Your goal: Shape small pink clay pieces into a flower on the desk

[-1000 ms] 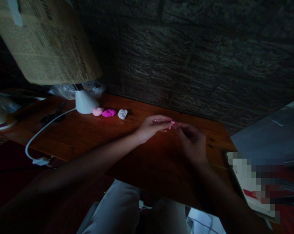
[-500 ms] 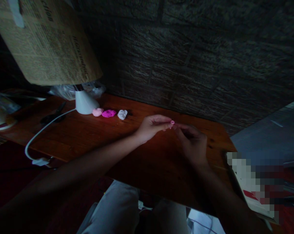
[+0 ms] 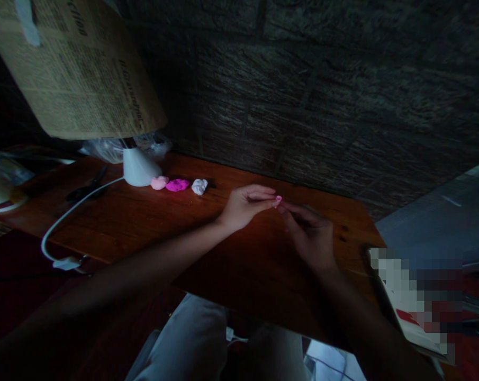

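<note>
A tiny pink piece of modelling clay [image 3: 278, 199] is pinched at the fingertips of my left hand [image 3: 245, 205], above the wooden table. My right hand [image 3: 310, 235] reaches in from the other side, its thumb and index fingertip against the same piece. Further left on the table lie three lumps: a pale pink clay lump [image 3: 159, 183], a bright magenta clay lump [image 3: 178, 184] touching it, and a white clay lump [image 3: 200, 186] a little apart.
A lamp with a white base [image 3: 139, 168] and newsprint shade [image 3: 92, 74] stands at the back left, its white cable [image 3: 64, 211] looping over the front edge. Dark scissors [image 3: 86, 191] and a cup [image 3: 3, 190] are at left. A brick wall [image 3: 303, 95] rises behind the table [image 3: 144, 227].
Both hands have shifted slightly left with the small pink clay piece, which is turned a little between the fingertips. The lumps on the table have stayed put.
</note>
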Motion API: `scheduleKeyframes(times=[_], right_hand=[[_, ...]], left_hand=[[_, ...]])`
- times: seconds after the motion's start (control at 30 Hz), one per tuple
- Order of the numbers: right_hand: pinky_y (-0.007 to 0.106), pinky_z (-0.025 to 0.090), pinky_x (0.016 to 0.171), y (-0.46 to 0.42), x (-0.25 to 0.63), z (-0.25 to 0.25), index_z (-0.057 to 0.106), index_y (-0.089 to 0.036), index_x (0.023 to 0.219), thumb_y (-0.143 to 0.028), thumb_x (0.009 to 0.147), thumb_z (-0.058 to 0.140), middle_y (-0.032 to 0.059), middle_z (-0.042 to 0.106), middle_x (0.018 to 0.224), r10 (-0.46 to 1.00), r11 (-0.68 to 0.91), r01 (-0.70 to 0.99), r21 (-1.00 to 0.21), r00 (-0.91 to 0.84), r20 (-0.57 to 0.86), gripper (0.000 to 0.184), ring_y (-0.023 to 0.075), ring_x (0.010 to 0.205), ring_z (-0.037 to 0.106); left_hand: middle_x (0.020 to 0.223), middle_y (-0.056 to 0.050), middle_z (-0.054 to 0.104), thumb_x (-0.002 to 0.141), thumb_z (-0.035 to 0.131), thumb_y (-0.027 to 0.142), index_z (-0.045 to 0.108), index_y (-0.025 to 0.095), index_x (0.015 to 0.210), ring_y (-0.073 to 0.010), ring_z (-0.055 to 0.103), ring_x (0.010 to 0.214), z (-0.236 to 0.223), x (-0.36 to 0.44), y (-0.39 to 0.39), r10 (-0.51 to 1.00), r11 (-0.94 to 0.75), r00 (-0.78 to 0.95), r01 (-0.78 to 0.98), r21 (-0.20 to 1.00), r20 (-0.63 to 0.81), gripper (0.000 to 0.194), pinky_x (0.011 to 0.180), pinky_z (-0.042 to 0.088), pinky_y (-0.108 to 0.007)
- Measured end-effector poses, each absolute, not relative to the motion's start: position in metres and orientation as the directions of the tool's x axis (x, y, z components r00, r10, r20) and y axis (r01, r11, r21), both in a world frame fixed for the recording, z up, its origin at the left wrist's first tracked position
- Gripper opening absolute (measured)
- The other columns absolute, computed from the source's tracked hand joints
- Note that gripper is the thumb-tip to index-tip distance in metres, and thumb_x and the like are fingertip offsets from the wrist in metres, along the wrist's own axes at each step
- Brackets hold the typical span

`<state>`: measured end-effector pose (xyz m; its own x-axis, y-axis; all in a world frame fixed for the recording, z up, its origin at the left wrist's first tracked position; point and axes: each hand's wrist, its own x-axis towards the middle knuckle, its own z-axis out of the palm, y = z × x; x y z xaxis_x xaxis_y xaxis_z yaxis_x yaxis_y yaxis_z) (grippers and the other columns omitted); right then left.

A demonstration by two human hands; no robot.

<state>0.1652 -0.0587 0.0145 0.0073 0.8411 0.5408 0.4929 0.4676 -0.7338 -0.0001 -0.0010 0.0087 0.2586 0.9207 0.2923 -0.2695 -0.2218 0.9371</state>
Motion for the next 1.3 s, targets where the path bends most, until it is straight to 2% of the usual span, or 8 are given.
scheduleKeyframes(times=[0.2,0.37,0.6,0.77,0.9,1.07,1.3], right_hand=[[0.033,0.053,0.060,-0.0583,0.1656,0.0122,0.076,-0.033,0.108,-0.036,0.091,0.065,0.0012,0.075,0.093,0.859,0.444,0.451,-0.774,0.032,0.511,0.021,0.0137,0.058,0.060],[0.034,0.054,0.062,-0.0585,0.1654,0.0128,0.077,-0.032,0.108,-0.036,0.090,0.066,0.0018,0.076,0.094,0.846,0.440,0.462,-0.770,0.074,0.527,0.021,0.0143,0.059,0.061],[0.034,0.054,0.064,-0.0587,0.1644,0.0143,0.075,-0.032,0.114,-0.034,0.092,0.063,0.0027,0.075,0.093,0.838,0.473,0.519,-0.712,-0.017,0.545,0.025,0.0143,0.063,0.062],[0.026,0.048,0.049,-0.0564,0.1607,0.0084,0.071,-0.028,0.124,-0.035,0.090,0.064,0.0006,0.073,0.082,0.899,0.421,0.366,-0.830,-0.049,0.434,0.035,0.0096,0.051,0.055],[0.023,0.047,0.046,-0.0571,0.1582,0.0099,0.067,-0.027,0.129,-0.036,0.090,0.064,-0.0014,0.072,0.074,0.922,0.384,0.292,-0.876,-0.064,0.383,0.041,0.0081,0.047,0.053],[0.023,0.045,0.045,-0.0597,0.1590,0.0164,0.070,-0.024,0.125,-0.037,0.091,0.062,0.0011,0.074,0.075,0.909,0.386,0.345,-0.855,0.012,0.416,0.037,0.0083,0.045,0.052],[0.025,0.047,0.048,-0.0605,0.1596,0.0153,0.070,-0.024,0.124,-0.034,0.094,0.058,0.0027,0.076,0.077,0.880,0.439,0.443,-0.782,-0.035,0.474,0.034,0.0098,0.048,0.055]], left_hand=[[0.099,-0.010,0.078,0.064,0.087,0.033,0.072,0.013,0.095,-0.0213,0.074,0.094,0.0104,-0.0004,-0.0001,0.929,-0.190,0.255,-0.294,0.937,0.269,0.040,0.094,0.056,-0.039],[0.091,-0.009,0.078,0.065,0.087,0.032,0.073,0.012,0.096,-0.0196,0.073,0.086,0.0103,0.0001,0.0022,0.936,-0.139,0.260,-0.347,0.928,0.237,0.039,0.081,0.055,-0.034],[0.091,-0.009,0.078,0.064,0.087,0.029,0.075,0.013,0.095,-0.0176,0.070,0.083,0.0059,0.0010,0.0040,0.937,-0.058,0.294,-0.397,0.916,0.187,0.037,0.078,0.052,-0.032],[0.084,-0.006,0.076,0.062,0.088,0.028,0.076,0.013,0.091,-0.0142,0.069,0.077,0.0065,-0.0007,0.0063,0.941,-0.017,0.292,-0.460,0.888,0.169,0.034,0.078,0.052,-0.030],[0.083,-0.004,0.076,0.062,0.088,0.025,0.077,0.014,0.088,-0.0123,0.068,0.078,0.0101,-0.0013,0.0063,0.939,0.054,0.315,-0.529,0.847,0.136,0.030,0.078,0.051,-0.027],[0.089,-0.004,0.075,0.067,0.085,0.019,0.078,0.015,0.089,-0.0104,0.067,0.081,0.0119,-0.0012,0.0044,0.921,0.187,0.385,-0.558,0.808,0.054,0.023,0.082,0.050,-0.025],[0.089,-0.003,0.075,0.071,0.083,0.015,0.079,0.015,0.088,-0.0097,0.067,0.083,0.0085,-0.0022,0.0065,0.898,0.259,0.439,-0.578,0.774,0.027,0.018,0.082,0.049,-0.024]])
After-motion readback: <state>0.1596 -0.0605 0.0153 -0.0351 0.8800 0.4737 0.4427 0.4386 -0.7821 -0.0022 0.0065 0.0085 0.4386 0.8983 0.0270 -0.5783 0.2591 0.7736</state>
